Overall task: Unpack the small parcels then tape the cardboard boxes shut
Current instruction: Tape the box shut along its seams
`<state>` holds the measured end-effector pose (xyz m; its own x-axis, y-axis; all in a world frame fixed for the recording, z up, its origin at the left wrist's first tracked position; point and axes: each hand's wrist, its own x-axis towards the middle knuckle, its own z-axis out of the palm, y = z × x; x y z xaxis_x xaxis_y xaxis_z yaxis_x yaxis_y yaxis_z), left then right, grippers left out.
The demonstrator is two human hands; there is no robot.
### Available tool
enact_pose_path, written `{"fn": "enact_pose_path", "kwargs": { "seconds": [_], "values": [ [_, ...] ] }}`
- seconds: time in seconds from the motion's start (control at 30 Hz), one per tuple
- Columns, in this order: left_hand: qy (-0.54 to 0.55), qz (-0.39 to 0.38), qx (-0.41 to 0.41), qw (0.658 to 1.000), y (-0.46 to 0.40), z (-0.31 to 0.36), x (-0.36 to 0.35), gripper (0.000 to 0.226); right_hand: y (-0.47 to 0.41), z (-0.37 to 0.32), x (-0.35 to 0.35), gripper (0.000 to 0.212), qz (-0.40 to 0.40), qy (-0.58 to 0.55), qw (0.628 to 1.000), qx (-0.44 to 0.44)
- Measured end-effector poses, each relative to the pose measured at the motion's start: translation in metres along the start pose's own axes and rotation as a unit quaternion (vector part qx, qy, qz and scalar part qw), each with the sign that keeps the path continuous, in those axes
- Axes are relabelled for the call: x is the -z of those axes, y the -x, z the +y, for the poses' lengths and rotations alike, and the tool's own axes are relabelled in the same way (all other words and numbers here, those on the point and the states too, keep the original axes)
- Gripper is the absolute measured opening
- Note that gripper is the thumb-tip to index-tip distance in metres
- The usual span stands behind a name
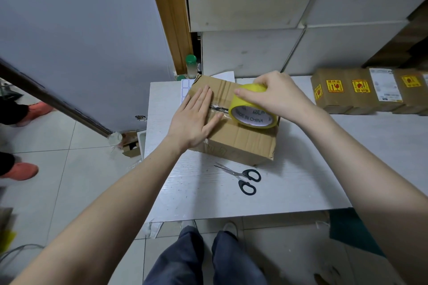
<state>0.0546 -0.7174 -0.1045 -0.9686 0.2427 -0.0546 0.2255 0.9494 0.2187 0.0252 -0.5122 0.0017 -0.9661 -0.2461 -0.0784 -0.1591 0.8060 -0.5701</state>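
A brown box (234, 120) sits in the middle of a white table (347, 169), and its top flaps are folded down. The left hand (196, 115) lies flat on the left part of the lid, fingers straight, pressing down and holding nothing. The right hand (275, 95) has its fingers and thumb curled over a yellow roll of tape (252, 106), which stands on its edge on top of the box, right by the crack where the flaps meet. A short shiny strip seems to run from the roll along the crack toward the left hand (it is hard to see clearly). To do this step well, I think the left hand should keep the flaps pushed flat so the crack stays closed, while the right hand rolls the tape straight along it. Then rub the strip down so it sticks. The scissors (245, 178) lie on the table just in front of the box, handy for cutting. More small brown parcels (363, 90) wait at the far right.
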Motion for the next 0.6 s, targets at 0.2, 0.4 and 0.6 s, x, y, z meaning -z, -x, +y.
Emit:
{"fn": "enact_pose_path", "kwargs": {
  "seconds": [0.2,0.4,0.6],
  "values": [
    [-0.002,-0.006,0.006,1.000,-0.002,-0.001,-0.002,0.080,0.001,0.019,0.020,0.050,0.032,0.188,0.982,-0.012],
    [-0.014,-0.004,0.001,1.000,-0.005,0.001,-0.005,0.083,0.022,0.049,0.021,0.047,0.018,0.229,0.973,-0.031],
    [0.004,-0.025,0.022,0.999,-0.010,0.005,0.000,0.087,0.026,0.057,0.018,0.045,0.034,0.206,0.977,-0.040]
  ]
}}
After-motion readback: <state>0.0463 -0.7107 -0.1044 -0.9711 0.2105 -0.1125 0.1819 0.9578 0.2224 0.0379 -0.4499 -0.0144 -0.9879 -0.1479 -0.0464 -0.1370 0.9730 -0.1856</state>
